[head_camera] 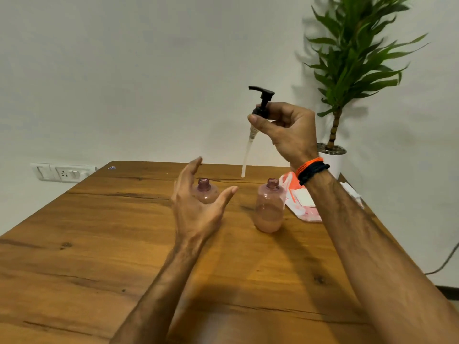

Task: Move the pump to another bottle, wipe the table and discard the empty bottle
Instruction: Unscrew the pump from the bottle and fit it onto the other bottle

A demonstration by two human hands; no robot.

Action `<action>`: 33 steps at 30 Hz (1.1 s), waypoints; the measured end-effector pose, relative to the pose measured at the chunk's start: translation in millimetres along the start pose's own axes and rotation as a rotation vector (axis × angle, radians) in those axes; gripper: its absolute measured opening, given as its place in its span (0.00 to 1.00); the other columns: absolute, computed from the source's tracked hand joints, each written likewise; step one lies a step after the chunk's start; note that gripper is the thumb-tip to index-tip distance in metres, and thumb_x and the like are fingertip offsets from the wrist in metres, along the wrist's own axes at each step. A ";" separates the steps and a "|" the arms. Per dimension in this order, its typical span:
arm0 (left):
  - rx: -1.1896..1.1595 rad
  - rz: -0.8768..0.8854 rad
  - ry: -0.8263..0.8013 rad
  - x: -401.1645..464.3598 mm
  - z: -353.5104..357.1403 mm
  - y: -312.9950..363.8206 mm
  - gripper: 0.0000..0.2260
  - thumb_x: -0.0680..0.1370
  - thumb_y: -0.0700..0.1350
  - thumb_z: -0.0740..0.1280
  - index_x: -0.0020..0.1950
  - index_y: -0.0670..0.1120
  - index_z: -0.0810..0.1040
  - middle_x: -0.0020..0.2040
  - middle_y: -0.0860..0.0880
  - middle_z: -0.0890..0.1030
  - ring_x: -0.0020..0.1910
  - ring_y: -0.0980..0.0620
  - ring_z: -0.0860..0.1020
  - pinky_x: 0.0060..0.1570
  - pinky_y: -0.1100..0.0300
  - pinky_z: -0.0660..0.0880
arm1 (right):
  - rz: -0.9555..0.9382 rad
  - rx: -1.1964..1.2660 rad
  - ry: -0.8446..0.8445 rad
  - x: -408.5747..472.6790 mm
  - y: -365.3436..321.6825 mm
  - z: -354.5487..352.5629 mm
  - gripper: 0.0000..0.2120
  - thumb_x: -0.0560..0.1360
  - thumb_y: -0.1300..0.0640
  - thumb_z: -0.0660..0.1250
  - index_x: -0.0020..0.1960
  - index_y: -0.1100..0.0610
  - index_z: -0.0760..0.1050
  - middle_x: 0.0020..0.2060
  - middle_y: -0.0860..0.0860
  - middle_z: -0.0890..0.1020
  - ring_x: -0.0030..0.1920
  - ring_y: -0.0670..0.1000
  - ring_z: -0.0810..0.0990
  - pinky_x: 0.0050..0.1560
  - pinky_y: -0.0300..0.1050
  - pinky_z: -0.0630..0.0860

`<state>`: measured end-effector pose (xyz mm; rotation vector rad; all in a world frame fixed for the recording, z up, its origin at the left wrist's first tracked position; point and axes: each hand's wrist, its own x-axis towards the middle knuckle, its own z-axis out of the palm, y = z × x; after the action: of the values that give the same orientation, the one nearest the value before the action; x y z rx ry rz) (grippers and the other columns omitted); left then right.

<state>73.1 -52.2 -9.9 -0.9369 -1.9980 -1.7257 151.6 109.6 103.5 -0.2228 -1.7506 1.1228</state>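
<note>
His right hand point(288, 130) pinches the black pump point(260, 103), its pale tube dangling at twelve o'clock above two uncapped pinkish bottles point(269, 209); his left hand point(196, 202) hovers, fingers spread.

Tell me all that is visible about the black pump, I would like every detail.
The pump has a black plastic-looking head with a spout pointing left, a black collar, and a long pale translucent dip tube hanging down, tilted slightly left. It is off both bottles, held in the air above the table. The right hand pinches its collar between thumb and fingers. The tube's tip hangs free, touching nothing.
</note>
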 end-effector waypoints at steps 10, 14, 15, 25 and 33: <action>-0.035 -0.124 -0.285 -33.1 85.1 15.6 0.47 0.61 0.58 0.80 0.75 0.50 0.64 0.71 0.51 0.73 0.66 0.55 0.73 0.64 0.51 0.76 | -0.007 -0.150 0.036 0.6 2.8 -46.9 0.17 0.67 0.53 0.78 0.54 0.59 0.83 0.47 0.52 0.86 0.48 0.53 0.85 0.51 0.55 0.82; -0.027 -0.157 -0.313 -44.8 101.5 1.3 0.43 0.61 0.56 0.80 0.72 0.52 0.66 0.67 0.52 0.76 0.60 0.56 0.75 0.60 0.57 0.77 | 0.002 -0.185 0.037 -1.0 8.8 -54.0 0.17 0.67 0.52 0.78 0.53 0.57 0.83 0.46 0.50 0.86 0.48 0.55 0.85 0.50 0.55 0.82; -0.025 -0.162 -0.317 -46.3 103.7 -2.4 0.41 0.62 0.55 0.80 0.71 0.53 0.67 0.66 0.52 0.77 0.59 0.57 0.76 0.59 0.58 0.77 | 0.005 -0.184 0.038 -1.3 10.8 -54.1 0.17 0.67 0.52 0.78 0.53 0.57 0.83 0.47 0.50 0.86 0.48 0.54 0.85 0.50 0.55 0.82; -0.045 -0.171 -0.321 -54.7 109.8 -19.9 0.35 0.66 0.53 0.79 0.70 0.53 0.69 0.58 0.59 0.75 0.57 0.58 0.75 0.55 0.66 0.73 | 0.008 -0.144 0.080 -1.8 24.7 -50.6 0.19 0.68 0.52 0.78 0.55 0.59 0.82 0.48 0.51 0.86 0.48 0.51 0.85 0.50 0.53 0.82; -0.045 -0.143 -0.328 -52.9 107.1 -21.4 0.33 0.65 0.55 0.79 0.67 0.54 0.70 0.54 0.65 0.74 0.51 0.71 0.74 0.45 0.83 0.69 | 0.134 -0.245 -0.098 -31.2 60.4 -44.9 0.16 0.65 0.49 0.79 0.51 0.53 0.84 0.43 0.44 0.86 0.41 0.46 0.82 0.43 0.39 0.81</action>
<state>114.6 36.5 -81.5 -1.1841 -2.2885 -1.7933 182.9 150.3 40.3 -0.4468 -1.9848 1.0266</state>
